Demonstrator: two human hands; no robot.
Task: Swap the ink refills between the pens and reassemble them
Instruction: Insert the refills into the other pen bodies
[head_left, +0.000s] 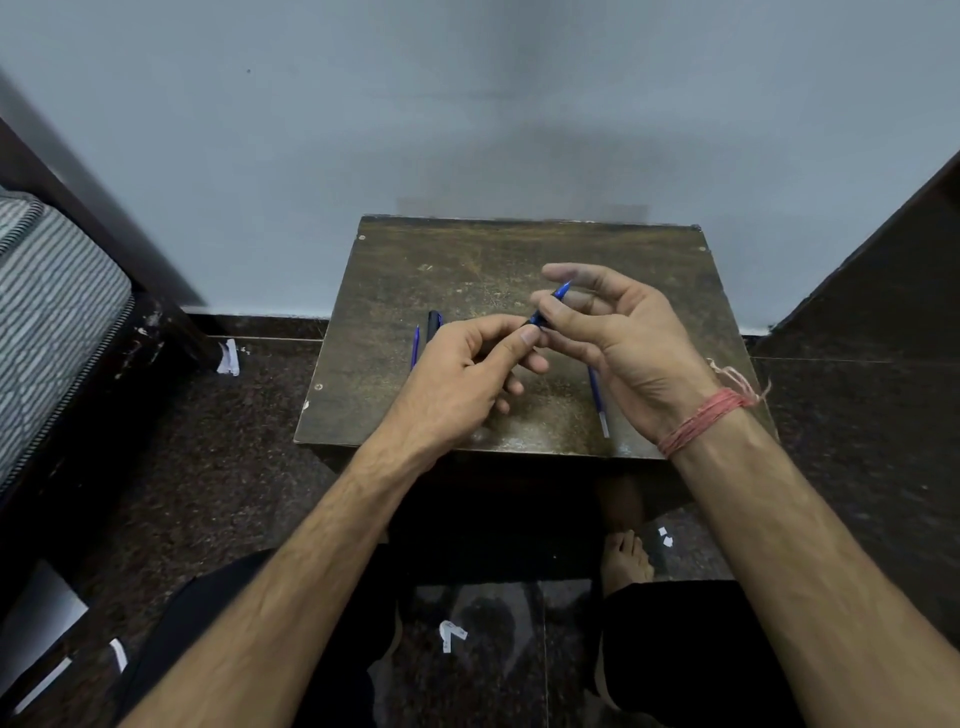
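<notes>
Dim, soft light; wide-angle edge distortion

A blue pen piece is tilting up to the right between both hands above the table, while a thin blue refill and a black pen barrel are lying side by side at the left and another blue refill is lying at the right.

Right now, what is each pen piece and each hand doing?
Blue pen: held up between both hands.
Left hand: gripping its lower end.
Right hand: pinching its upper part.
Refill: lying on the table.
Black pen barrel: lying flat.
Thin blue refill: lying flat.
</notes>
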